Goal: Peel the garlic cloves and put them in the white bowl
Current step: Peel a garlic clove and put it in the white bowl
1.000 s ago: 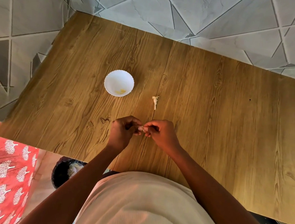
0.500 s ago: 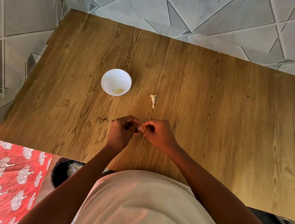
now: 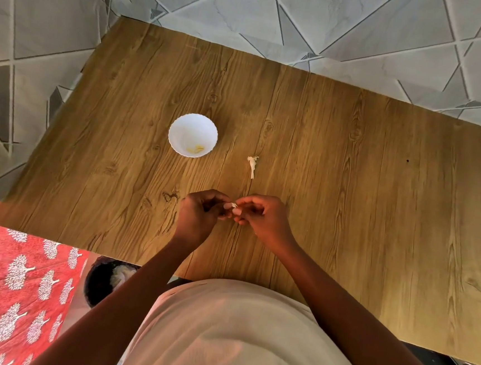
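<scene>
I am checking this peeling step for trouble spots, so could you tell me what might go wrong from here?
The garlic clove is small and only pinched between the left hand and right hand, so it could slip onto the table. The white bowl sits apart from the hands, so the carry may drop it. The loose garlic scrap could get mixed in.

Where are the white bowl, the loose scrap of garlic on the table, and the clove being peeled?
white bowl [image 3: 180, 124]: head view, bare inner wall.
garlic scrap [image 3: 252, 164]: head view, middle of the stem.
garlic clove [image 3: 234, 205]: head view, white tip visible between both hands' fingertips.
</scene>
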`<control>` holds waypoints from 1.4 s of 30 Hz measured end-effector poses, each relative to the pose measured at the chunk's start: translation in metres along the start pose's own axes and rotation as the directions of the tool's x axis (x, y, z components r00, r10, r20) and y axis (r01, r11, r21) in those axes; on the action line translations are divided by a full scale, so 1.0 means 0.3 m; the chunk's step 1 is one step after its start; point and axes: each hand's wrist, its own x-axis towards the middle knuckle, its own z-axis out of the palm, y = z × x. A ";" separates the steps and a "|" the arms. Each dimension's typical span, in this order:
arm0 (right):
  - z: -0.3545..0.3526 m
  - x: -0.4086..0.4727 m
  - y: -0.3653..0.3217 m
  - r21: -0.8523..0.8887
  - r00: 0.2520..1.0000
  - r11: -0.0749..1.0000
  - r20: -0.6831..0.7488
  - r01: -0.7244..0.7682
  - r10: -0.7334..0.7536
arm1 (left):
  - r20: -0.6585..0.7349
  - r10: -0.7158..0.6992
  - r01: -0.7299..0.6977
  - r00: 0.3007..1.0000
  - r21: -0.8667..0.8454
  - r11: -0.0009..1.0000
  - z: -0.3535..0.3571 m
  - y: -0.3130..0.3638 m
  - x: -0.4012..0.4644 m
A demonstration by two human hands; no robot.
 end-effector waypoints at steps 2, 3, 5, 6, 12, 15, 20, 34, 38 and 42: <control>0.002 -0.002 0.001 -0.073 0.999 0.996 -0.014 0.046 -0.047 | -0.003 0.006 -0.006 1.000 0.021 1.000 0.005 0.002 -0.004; 0.001 -0.002 0.000 -0.109 0.998 0.992 -0.017 0.063 -0.066 | 0.000 0.009 -0.009 1.000 0.025 1.000 0.008 0.004 -0.007; -0.001 -0.001 -0.002 -0.185 0.995 0.978 -0.011 0.098 -0.102 | 0.012 0.023 -0.023 1.000 0.036 0.999 0.015 0.011 -0.011; -0.002 0.000 -0.005 -0.226 0.993 0.967 -0.003 0.117 -0.121 | 0.014 0.036 -0.037 0.999 0.050 0.998 0.018 0.015 -0.013; -0.016 0.017 -0.028 -0.025 0.990 0.990 0.026 -0.138 0.139 | 0.046 0.188 -0.193 0.981 0.160 0.968 0.013 0.031 -0.004; -0.022 0.014 -0.029 -0.015 0.991 0.991 0.023 -0.133 0.133 | 0.068 0.211 -0.221 0.975 0.196 0.956 -0.001 0.034 0.007; -0.014 0.010 -0.019 -0.373 0.956 0.882 0.066 0.289 -0.285 | 0.044 0.073 -0.078 0.996 0.139 0.987 0.000 0.030 0.007; -0.013 0.000 -0.047 -0.103 0.999 0.994 -0.013 0.047 -0.048 | 0.010 -0.061 0.061 0.998 -0.200 0.978 0.026 0.022 -0.014; -0.017 0.000 -0.045 -0.101 0.999 0.994 0.003 0.033 -0.033 | 0.031 -0.088 0.094 0.996 -0.270 0.958 0.025 0.022 -0.018; -0.016 0.001 -0.048 -0.143 0.998 0.988 0.023 0.054 -0.052 | 0.042 -0.101 0.109 0.994 -0.280 0.954 0.022 0.017 -0.015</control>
